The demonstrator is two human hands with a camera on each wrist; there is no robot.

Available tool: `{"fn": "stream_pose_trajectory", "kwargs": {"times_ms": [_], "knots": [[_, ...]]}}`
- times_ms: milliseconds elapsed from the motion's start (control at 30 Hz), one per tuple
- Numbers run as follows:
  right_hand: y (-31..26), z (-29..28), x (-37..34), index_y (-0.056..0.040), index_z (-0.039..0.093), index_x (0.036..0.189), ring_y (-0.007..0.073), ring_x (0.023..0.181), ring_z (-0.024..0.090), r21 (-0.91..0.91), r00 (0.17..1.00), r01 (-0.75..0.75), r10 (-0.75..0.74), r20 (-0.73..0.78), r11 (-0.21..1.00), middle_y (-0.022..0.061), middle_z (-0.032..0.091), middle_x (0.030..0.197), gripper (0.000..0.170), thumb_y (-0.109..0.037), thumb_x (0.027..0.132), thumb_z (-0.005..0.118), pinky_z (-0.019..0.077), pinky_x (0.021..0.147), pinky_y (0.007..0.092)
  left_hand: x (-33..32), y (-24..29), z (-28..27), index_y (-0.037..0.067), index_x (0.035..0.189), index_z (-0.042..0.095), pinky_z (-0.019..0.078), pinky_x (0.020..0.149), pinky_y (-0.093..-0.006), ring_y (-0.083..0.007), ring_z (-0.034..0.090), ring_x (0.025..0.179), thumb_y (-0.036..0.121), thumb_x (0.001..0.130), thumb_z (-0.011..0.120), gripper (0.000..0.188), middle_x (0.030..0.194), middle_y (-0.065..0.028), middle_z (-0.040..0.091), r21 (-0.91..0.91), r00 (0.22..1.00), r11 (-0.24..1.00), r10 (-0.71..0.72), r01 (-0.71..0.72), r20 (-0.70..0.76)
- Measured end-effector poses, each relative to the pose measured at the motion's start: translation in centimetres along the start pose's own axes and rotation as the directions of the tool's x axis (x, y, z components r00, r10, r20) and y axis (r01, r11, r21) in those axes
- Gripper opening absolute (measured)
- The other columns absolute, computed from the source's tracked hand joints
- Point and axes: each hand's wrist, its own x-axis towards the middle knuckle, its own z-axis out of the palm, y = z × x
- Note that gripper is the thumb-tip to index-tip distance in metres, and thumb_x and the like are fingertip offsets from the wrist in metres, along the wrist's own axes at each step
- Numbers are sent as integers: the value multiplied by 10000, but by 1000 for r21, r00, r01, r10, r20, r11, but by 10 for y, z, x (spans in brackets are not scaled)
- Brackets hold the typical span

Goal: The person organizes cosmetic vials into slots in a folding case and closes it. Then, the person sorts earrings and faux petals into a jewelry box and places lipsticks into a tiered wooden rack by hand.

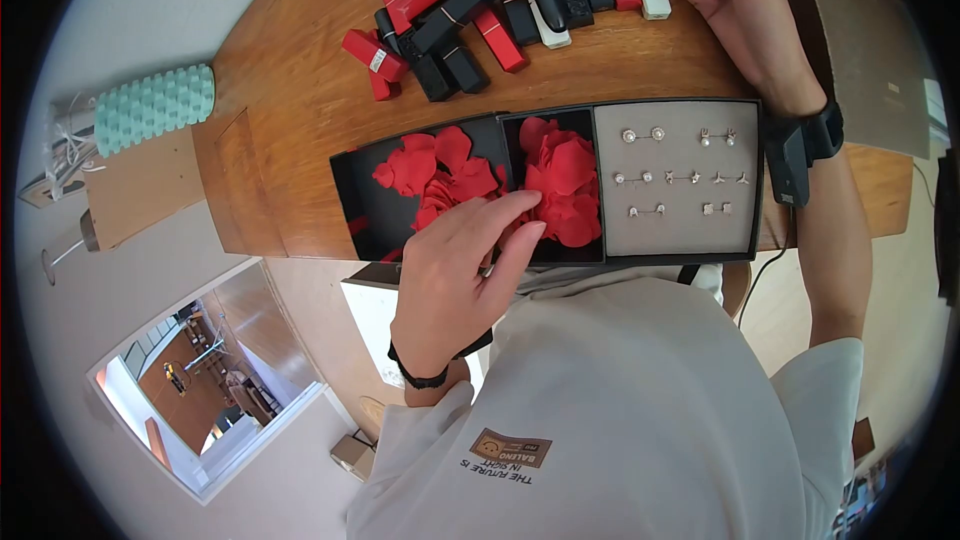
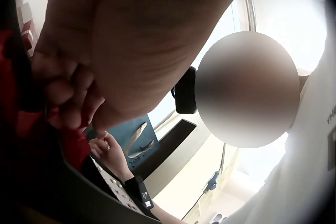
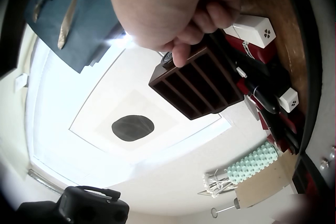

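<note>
My left hand (image 1: pixel 450 270) reaches over a black gift box (image 1: pixel 683 261), its forefinger and thumb tips apart at the red petals (image 1: pixel 568 175) in the narrow middle compartment. More red petals (image 1: pixel 453 150) lie in the left part of the box, partly under that hand. On the right sits a grey pad (image 1: pixel 683 155) with several pairs of earrings. Beyond the box, my right hand (image 1: pixel 735 0) is raised near the lipsticks, its fingers loosely curled and no object visible in them. In the right wrist view, this hand (image 3: pixel 178 3) overlaps the corner of a dark wooden rack (image 3: pixel 197 85).
Black, red and white lipstick boxes (image 1: pixel 465 15) are heaped across the far side of the wooden table (image 1: pixel 290 120). A pale green foam roller (image 1: pixel 155 108) and a cardboard piece (image 1: pixel 145 190) stand at the left. A cable (image 1: pixel 765 275) hangs from the right wrist camera.
</note>
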Motion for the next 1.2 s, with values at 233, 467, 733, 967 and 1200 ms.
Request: {"fn": "stream_pose_trajectory", "kwargs": {"times_ms": [233, 467, 733, 967, 1200], "knots": [[-2, 4, -2, -141, 522, 831, 84, 634, 258, 4, 1000, 16, -16, 8, 1000, -71, 299, 710, 345, -293, 1135, 463, 266, 597, 268, 1, -11, -2, 6, 1080, 714, 521, 598, -271, -177, 644, 679, 33, 857, 812, 245, 921, -107, 691, -19, 981, 995, 96, -101, -171], [-1, 2, 0, -141, 520, 831, 82, 635, 255, -2, 1000, 15, -15, 9, 1000, -73, 297, 710, 344, -288, 1136, 460, 264, 594, 269, 1, -1, -7, 22, 1043, 743, 504, 578, -308, -206, 642, 648, 33, 832, 817, 224, 828, -96, 649, 9, 988, 992, 128, -129, 86], [7, -5, 3, -145, 521, 840, 82, 649, 256, 41, 999, 30, -31, 21, 999, -71, 292, 724, 336, -291, 1136, 459, 258, 605, 266, 12, -12, 5, 15, 999, 751, 536, 776, -363, -286, 672, 909, -2, 768, 825, 243, 1043, -114, 707, 140, 936, 940, 330, -313, -124], [-3, 3, -2, -148, 519, 840, 84, 652, 259, -1, 999, 17, -17, 35, 1000, -70, 293, 727, 337, -295, 1136, 457, 267, 613, 267, 11, -11, 5, 25, 946, 749, 536, 775, -391, -309, 665, 922, 46, 733, 856, 239, 1008, -90, 733, 187, 897, 882, 442, -434, -6], [-2, 1, -2, -146, 520, 839, 82, 653, 265, -4, 1000, 7, -7, 30, 1000, -70, 298, 729, 339, -300, 1135, 462, 268, 609, 263, 7, -8, 5, 39, 967, 739, 502, 713, -387, -296, 634, 843, 112, 714, 888, 302, 950, -73, 698, 223, 904, 888, 423, -402, -58]]}}
